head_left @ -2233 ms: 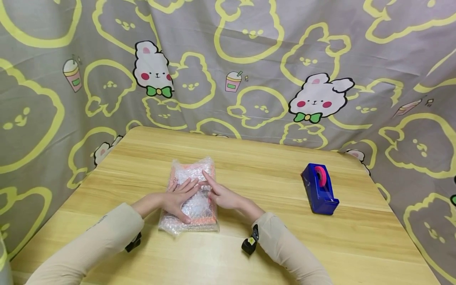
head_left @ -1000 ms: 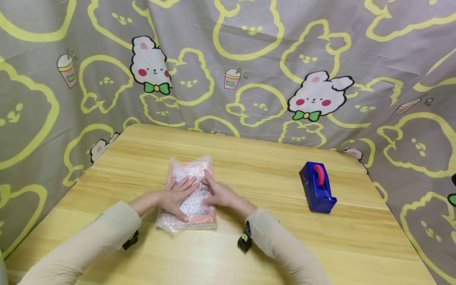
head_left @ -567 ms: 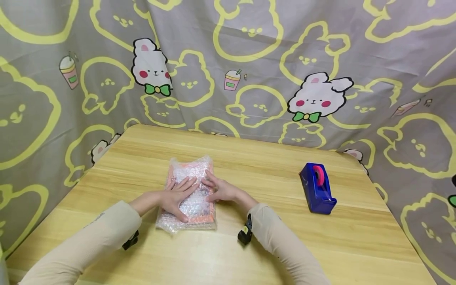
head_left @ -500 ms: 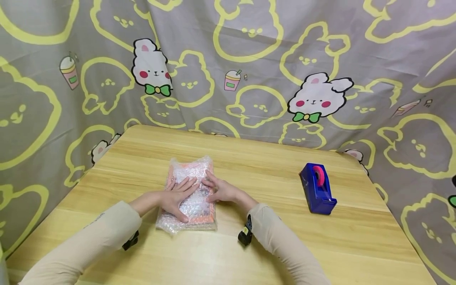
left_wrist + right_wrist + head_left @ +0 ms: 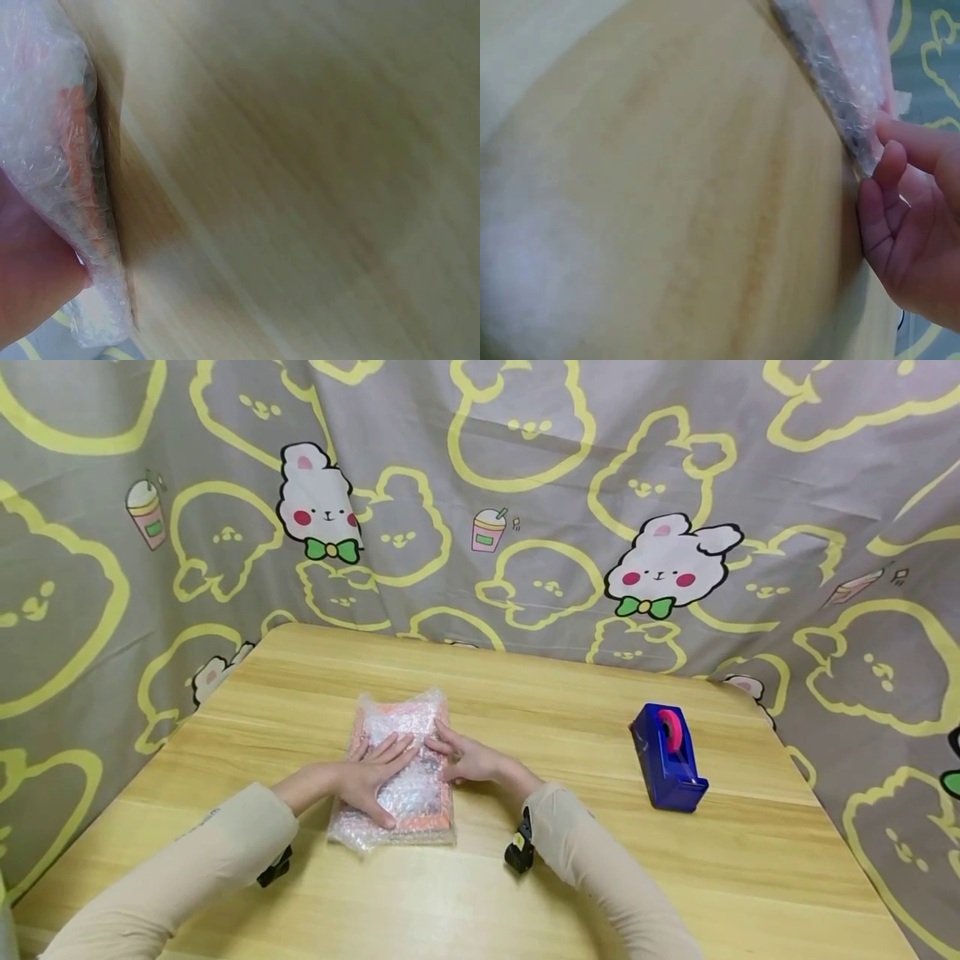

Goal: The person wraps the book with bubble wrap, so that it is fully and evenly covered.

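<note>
A flat, rectangular orange-bordered thing in clear bubble wrap (image 5: 405, 717) lies on the table. What is inside its border is blurred by the wrap. My left hand (image 5: 372, 781) rests across the front of it with fingers spread and thumb pointing toward its near edge. At its right edge, my right hand (image 5: 472, 760) has the index finger stretched over the top. In the right wrist view, the thumb and curled fingers pinch the edge of the wrap, low beside the tabletop. The wrap also shows beside my left hand (image 5: 34, 259) in the left wrist view.
A blue tape dispenser (image 5: 666, 760) holding a pink-cored tape roll stands at the right of the wooden table (image 5: 525, 718). A grey curtain (image 5: 420, 435) printed with yellow outlines and white rabbits hangs behind and around the table.
My left hand stays on the wrapped thing. My right hand shifts along the right edge, its thumb drawing back from the top toward the edge. The wrapped thing stays put.
</note>
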`<state>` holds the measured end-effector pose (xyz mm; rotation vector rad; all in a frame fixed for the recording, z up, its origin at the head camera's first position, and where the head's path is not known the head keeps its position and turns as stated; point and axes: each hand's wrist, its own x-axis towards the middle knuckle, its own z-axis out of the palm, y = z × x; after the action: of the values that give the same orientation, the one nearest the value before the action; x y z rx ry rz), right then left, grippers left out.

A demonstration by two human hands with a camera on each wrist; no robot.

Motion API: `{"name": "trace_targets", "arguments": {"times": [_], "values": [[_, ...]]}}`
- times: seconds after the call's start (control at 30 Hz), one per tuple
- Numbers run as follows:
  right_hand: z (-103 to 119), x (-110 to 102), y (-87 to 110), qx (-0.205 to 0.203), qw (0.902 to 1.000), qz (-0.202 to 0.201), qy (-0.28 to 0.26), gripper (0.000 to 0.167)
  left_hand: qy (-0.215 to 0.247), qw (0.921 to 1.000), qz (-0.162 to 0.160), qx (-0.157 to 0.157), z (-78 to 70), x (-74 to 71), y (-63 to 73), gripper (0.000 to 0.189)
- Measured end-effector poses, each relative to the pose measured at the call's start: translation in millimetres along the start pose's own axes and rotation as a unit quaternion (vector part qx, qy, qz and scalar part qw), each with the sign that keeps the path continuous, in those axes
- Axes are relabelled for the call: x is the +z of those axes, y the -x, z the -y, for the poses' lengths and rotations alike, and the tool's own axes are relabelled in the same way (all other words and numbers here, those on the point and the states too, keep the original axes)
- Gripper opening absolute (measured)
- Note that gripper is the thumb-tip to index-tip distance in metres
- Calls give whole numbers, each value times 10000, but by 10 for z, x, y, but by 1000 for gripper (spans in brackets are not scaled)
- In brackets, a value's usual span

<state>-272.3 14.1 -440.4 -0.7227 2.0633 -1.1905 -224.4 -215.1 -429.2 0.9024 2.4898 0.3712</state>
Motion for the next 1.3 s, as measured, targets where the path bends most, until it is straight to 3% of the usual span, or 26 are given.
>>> {"name": "trace_targets", "arguments": {"times": [0.17,0.43,0.73,1.03,1.3], "values": [[8,3,8,-88,9992,-108,382,91,33,10000,-30,66,7,-3,-11,116],[-16,-35,3,-35,9998,189,-36,90,3,9999,-7,104,25,-10,-19,116],[14,6,-38,-44,9990,305,321,86,-10,10000,7,16,41,-6,25,117],[-67,-124,-40,-67,9956,807,-475,78,46,9998,20,200,67,-33,-28,115],[-87,-191,148,17,9946,365,-969,67,-43,9994,22,333,124,-78,-18,115]]}}
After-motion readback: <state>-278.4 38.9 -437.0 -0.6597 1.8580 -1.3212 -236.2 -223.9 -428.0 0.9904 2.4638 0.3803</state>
